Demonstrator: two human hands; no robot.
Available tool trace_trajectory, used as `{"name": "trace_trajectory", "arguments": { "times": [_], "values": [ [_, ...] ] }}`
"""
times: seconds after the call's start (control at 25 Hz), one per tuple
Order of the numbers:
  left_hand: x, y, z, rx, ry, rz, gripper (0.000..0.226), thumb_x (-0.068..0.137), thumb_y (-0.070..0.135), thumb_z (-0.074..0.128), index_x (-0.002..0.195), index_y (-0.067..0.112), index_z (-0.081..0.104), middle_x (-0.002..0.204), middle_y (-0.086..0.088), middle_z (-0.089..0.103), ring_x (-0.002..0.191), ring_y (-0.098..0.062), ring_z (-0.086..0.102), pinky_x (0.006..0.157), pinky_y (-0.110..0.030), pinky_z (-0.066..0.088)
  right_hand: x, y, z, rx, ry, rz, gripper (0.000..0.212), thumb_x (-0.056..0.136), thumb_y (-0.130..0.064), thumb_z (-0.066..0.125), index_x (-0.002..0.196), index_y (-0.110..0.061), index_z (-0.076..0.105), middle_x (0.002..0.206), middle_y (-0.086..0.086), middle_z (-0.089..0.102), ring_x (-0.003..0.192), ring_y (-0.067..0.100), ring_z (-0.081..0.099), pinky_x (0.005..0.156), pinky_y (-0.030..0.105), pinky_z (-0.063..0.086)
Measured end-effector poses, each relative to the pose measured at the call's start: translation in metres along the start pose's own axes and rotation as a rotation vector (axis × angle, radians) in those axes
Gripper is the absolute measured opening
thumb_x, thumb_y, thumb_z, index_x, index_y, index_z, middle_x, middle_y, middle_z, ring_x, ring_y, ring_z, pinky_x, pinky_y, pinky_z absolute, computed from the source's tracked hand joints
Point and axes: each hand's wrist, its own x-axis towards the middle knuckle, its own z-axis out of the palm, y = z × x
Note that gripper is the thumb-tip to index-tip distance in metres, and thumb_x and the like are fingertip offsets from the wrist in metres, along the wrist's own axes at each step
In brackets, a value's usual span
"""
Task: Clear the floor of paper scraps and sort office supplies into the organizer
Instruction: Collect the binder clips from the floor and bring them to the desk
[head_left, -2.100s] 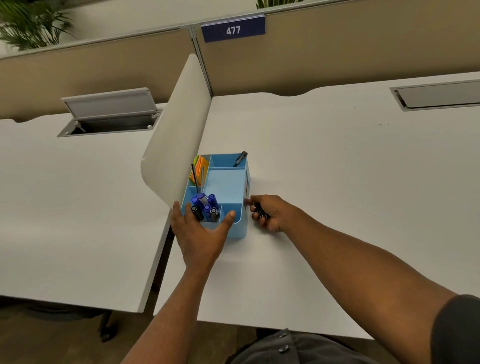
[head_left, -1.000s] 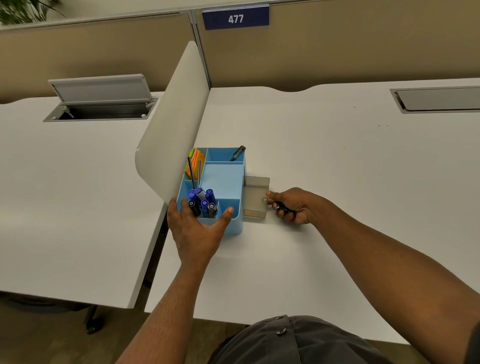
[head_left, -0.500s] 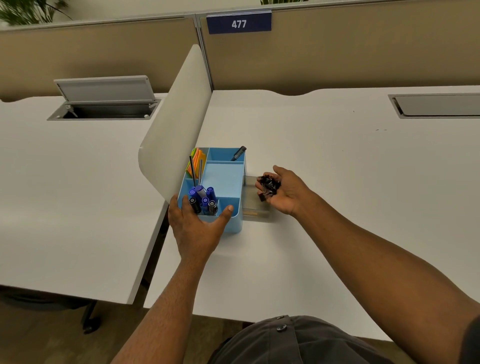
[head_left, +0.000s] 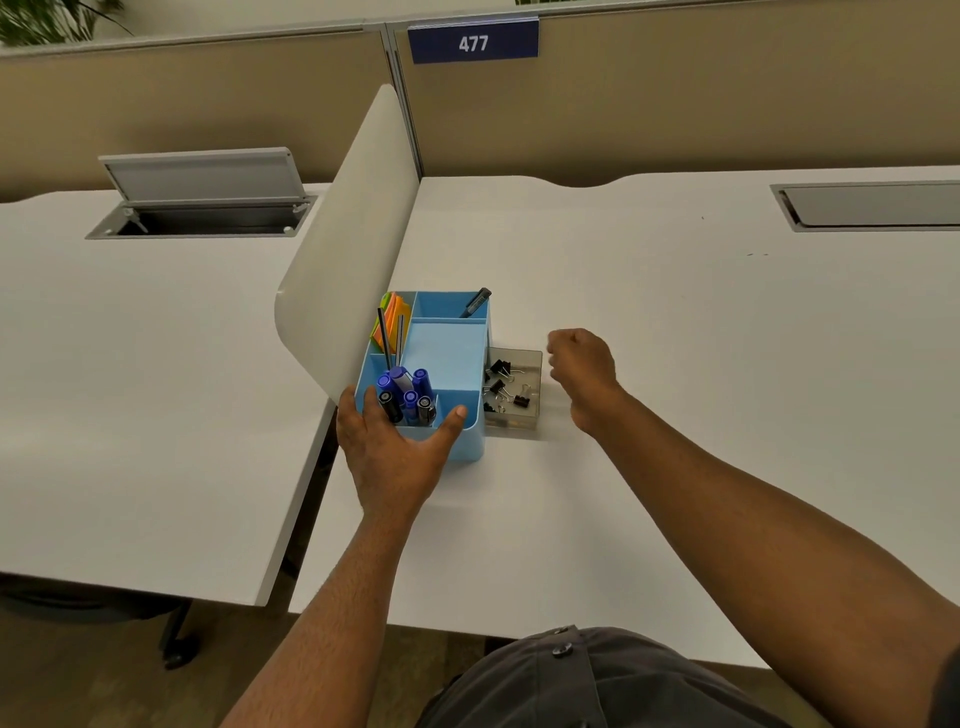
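Nearly sorted: binder clips (head_left: 501, 387) lie in the organizer's (head_left: 447, 358) pulled-out drawer (head_left: 514, 388) on the counter (head_left: 675, 322).
Left hand (head_left: 395, 447) grips the organizer; right hand's (head_left: 584, 371) fingers curl empty. Drawer remains unclosed.

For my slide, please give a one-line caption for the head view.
Left hand steadies the organizer; binder clips lie in its open drawer, right hand beside it.

Blue organizer (head_left: 451, 358): upright, centre frame on counter (head_left: 649, 322), five open compartments. Near-left compartment: blue markers (head_left: 408, 392) upright. Far-left: coloured sticky notes (head_left: 392, 319). Far: one dark pen (head_left: 475, 303), leaning. Clear drawer (head_left: 514, 389): pulled out rightward, black binder clips (head_left: 501, 387) inside.
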Motion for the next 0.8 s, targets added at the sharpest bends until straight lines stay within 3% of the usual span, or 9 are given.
{"name": "trace_trajectory", "arguments": {
  "times": [0.04,0.12,0.2,0.28,0.48,0.8],
  "values": [
    [0.0,0.0,0.0,-0.003,0.002,0.003,0.114,0.059,0.083,0.056,0.148,0.017,0.029,0.157,-0.001,0.012,0.146,-0.026,0.013,0.115,-0.05,0.028,-0.001,0.006,-0.002,-0.073,0.058,-0.003,0.014,0.087,-0.018,0.046,0.076,-0.024,0.053,0.082,-0.006,0.055,0.076,0.016,0.049,0.059,0.026,0.041],
    [0.0,0.0,0.001,-0.013,0.006,0.015,0.112,0.059,0.082,0.058,0.147,0.018,0.028,0.157,-0.002,0.013,0.146,-0.027,0.015,0.114,-0.05,0.029,-0.004,0.022,-0.001,-0.185,0.073,0.012,0.016,0.089,-0.021,0.044,0.073,-0.024,0.047,0.078,-0.006,0.052,0.072,0.016,0.047,0.053,0.026,0.034],
    [0.0,0.0,0.001,-0.023,0.009,0.024,0.112,0.059,0.081,0.059,0.147,0.019,0.028,0.156,-0.002,0.013,0.145,-0.027,0.015,0.114,-0.05,0.03,-0.008,0.036,0.006,-0.272,-0.017,-0.017,0.019,0.095,-0.031,0.044,0.08,-0.023,0.052,0.082,-0.006,0.058,0.079,0.016,0.055,0.061,0.031,0.046],
    [-0.001,0.0,0.0,-0.028,0.004,0.023,0.112,0.059,0.08,0.059,0.147,0.019,0.028,0.156,-0.001,0.012,0.145,-0.027,0.015,0.114,-0.051,0.031,-0.013,0.042,0.015,-0.32,-0.095,-0.089,0.023,0.098,-0.04,0.042,0.097,-0.023,0.057,0.094,-0.005,0.062,0.09,0.017,0.06,0.079,0.038,0.054],
    [-0.001,0.001,-0.001,-0.041,0.001,0.036,0.109,0.062,0.076,0.065,0.147,0.018,0.028,0.156,-0.002,0.014,0.145,-0.027,0.018,0.113,-0.052,0.032,-0.022,0.036,0.039,-0.354,-0.212,-0.126,0.038,0.101,-0.043,0.037,0.124,-0.017,0.054,0.12,0.004,0.063,0.106,0.021,0.061,0.094,0.044,0.053],
    [0.0,-0.001,0.0,-0.044,0.028,0.065,0.104,0.064,0.073,0.068,0.145,0.019,0.031,0.154,-0.004,0.016,0.143,-0.026,0.02,0.112,-0.048,0.034,-0.034,0.041,0.045,-0.372,-0.289,-0.176,0.04,0.104,-0.036,0.031,0.137,-0.018,0.047,0.138,0.006,0.054,0.122,0.024,0.052,0.104,0.043,0.046]
  ]
}}
